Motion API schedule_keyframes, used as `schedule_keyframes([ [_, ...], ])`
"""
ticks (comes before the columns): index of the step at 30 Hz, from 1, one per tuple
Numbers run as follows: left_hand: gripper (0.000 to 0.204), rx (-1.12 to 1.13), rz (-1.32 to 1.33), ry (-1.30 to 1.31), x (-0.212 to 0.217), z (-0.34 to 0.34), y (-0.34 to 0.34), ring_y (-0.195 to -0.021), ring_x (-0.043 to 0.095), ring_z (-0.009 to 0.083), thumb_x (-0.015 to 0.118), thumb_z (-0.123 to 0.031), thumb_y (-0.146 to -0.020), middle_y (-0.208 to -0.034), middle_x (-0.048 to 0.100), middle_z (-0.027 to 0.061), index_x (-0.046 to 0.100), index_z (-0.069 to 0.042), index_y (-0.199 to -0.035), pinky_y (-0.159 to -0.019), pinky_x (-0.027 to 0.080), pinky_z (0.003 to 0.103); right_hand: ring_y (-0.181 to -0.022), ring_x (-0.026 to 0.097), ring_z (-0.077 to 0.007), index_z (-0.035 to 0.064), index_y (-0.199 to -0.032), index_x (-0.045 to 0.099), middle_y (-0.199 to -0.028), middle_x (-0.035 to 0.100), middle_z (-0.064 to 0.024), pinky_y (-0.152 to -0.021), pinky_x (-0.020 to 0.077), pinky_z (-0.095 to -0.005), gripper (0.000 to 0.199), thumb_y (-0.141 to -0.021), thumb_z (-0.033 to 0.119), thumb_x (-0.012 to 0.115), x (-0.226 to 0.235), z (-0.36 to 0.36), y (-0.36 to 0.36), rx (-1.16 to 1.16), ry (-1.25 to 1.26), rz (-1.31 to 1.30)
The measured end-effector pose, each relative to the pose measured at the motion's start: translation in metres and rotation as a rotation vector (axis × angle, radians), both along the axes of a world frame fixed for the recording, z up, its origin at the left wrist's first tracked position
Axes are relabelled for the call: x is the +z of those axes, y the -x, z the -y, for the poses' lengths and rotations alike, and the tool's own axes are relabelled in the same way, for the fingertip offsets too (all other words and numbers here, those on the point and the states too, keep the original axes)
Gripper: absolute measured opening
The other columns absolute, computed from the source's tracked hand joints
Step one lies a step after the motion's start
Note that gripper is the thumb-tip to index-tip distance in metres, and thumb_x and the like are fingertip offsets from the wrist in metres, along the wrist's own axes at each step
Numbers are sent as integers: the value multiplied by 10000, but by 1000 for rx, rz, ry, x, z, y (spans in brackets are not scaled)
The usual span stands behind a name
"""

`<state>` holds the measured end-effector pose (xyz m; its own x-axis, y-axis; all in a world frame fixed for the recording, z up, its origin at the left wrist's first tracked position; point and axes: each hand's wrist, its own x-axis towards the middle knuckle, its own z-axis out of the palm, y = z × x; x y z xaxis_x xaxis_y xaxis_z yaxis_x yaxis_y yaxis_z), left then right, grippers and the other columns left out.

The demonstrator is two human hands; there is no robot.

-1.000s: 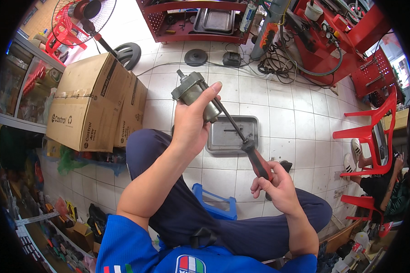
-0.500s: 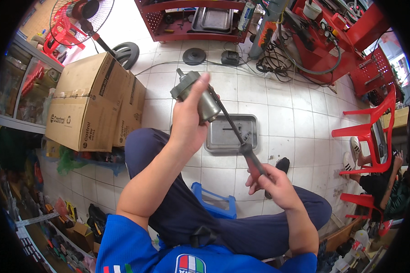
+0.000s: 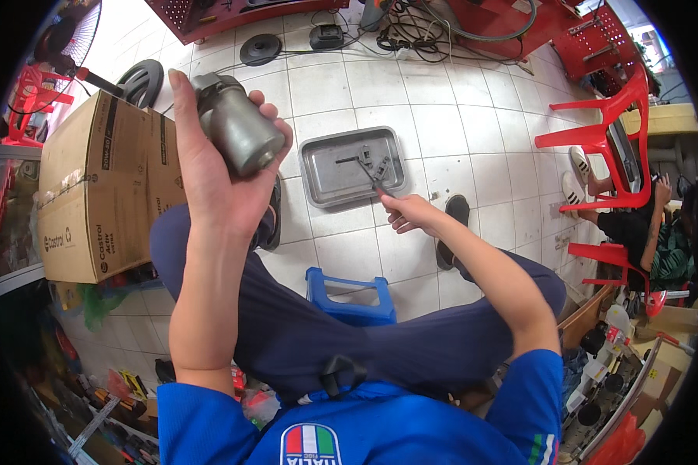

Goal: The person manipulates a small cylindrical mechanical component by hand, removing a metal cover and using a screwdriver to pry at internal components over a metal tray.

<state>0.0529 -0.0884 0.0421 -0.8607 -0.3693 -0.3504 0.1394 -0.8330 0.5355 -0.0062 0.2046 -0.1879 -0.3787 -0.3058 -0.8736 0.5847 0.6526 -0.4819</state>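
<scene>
Raised at the left, my left hand [image 3: 223, 190] is wrapped round a grey cylindrical metal motor [image 3: 248, 133], its rounded end with a small nub tilted down to the right. Its other end is partly behind my thumb and fingers. My right hand [image 3: 412, 212] reaches forward to the near right edge of a metal tray [image 3: 318, 195] on the floor. It grips a screwdriver [image 3: 375, 184], whose shaft points into the tray; most of the handle is hidden in the hand. In the tray lie a thin dark rod [image 3: 347, 160] and a few small metal parts [image 3: 381, 166].
A blue stool [image 3: 353, 310] stands between my legs. Cardboard boxes [image 3: 93, 194] are stacked at the left, near a fan [image 3: 62, 46]. Cables [image 3: 411, 31] and a red cart [image 3: 233, 19] are at the far side. Red chairs [image 3: 605, 139] stand at the right, beside a seated person.
The screwdriver has moved away from the motor and down to the tray with my right hand. My left hand has drawn the motor left and turned it. The view has shifted.
</scene>
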Motion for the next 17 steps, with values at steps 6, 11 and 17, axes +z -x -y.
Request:
schedule_keyframes([
  [6,607,3,11,-58,-3,6,0,-789,615,183,670,-655,-871,-911,615,92,564,-79,-1030,-687,526,328,-757,628,-137,48,-1031,669,-893,629,-12,-711,564,-301,500,-938,539,645,-123,11,3,58,-82,-146],
  [11,727,-156,-74,-143,-13,11,-4,-847,520,149,713,-577,-876,-1001,505,55,451,7,-1220,-745,460,301,-822,660,-317,-10,-1066,692,-781,671,-146,-784,524,-414,485,-891,441,713,-185,23,-9,79,-16,-445],
  [17,824,-251,63,-51,-23,5,7,-994,504,199,587,-743,-867,-1130,493,95,482,-55,-1309,-708,502,326,-1122,581,-399,34,-1166,677,-1237,602,-211,-1002,458,-475,485,-833,373,778,-178,36,7,176,-133,-655],
])
